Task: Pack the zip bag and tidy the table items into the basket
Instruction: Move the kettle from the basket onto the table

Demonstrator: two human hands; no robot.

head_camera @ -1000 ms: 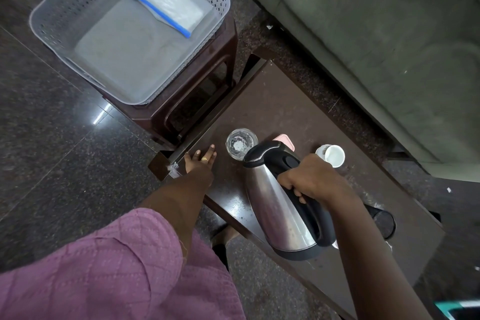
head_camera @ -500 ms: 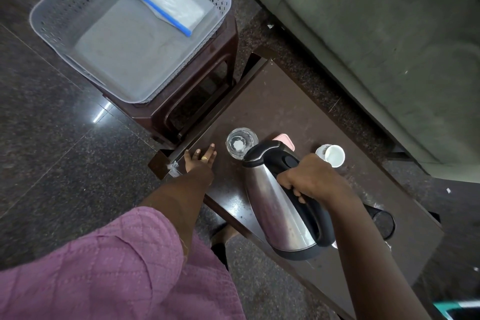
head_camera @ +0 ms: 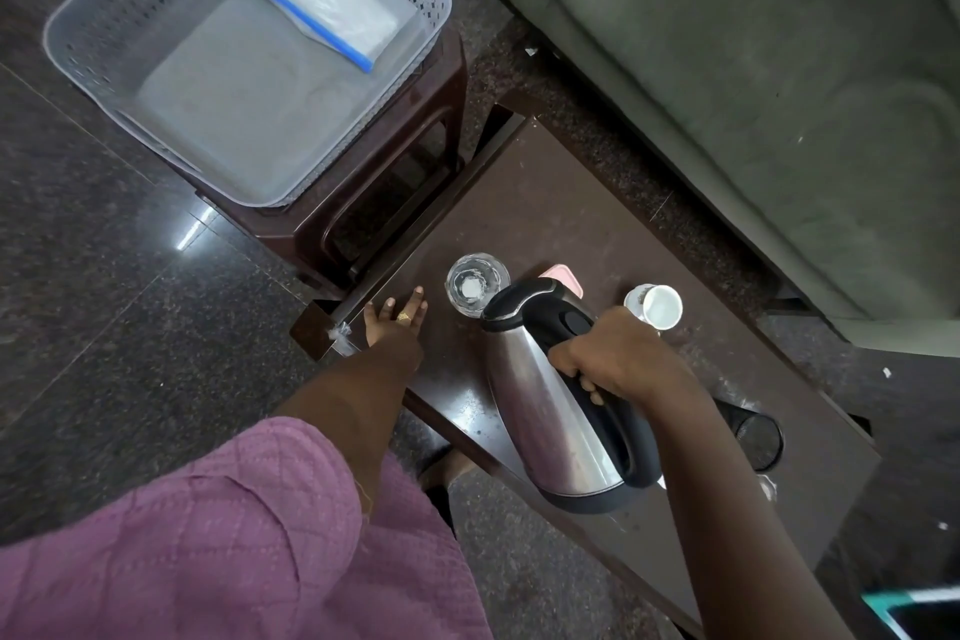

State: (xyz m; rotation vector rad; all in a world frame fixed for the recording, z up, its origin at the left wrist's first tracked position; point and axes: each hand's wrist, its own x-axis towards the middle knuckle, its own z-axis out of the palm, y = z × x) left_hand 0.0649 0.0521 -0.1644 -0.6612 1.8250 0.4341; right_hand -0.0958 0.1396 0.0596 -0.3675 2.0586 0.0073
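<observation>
Right hand (head_camera: 618,353) fingers wrapped round kettle (head_camera: 550,411) handle, glass (head_camera: 475,283) just beyond; left hand (head_camera: 395,327) fingers spread flat on table (head_camera: 571,203).

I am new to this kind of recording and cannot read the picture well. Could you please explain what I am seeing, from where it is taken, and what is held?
There is no machine, only a person. The single camera sits on the person's head and looks down at both hands. The right hand grips the black handle of a steel kettle, tilted over a dark table. The left hand lies flat on the table's corner, holding nothing. On the table are also a clear glass, a small white cup on its side, and a pink object mostly hidden behind the kettle. Beside the table, a grey basket on a stool already holds the zip bag.
</observation>
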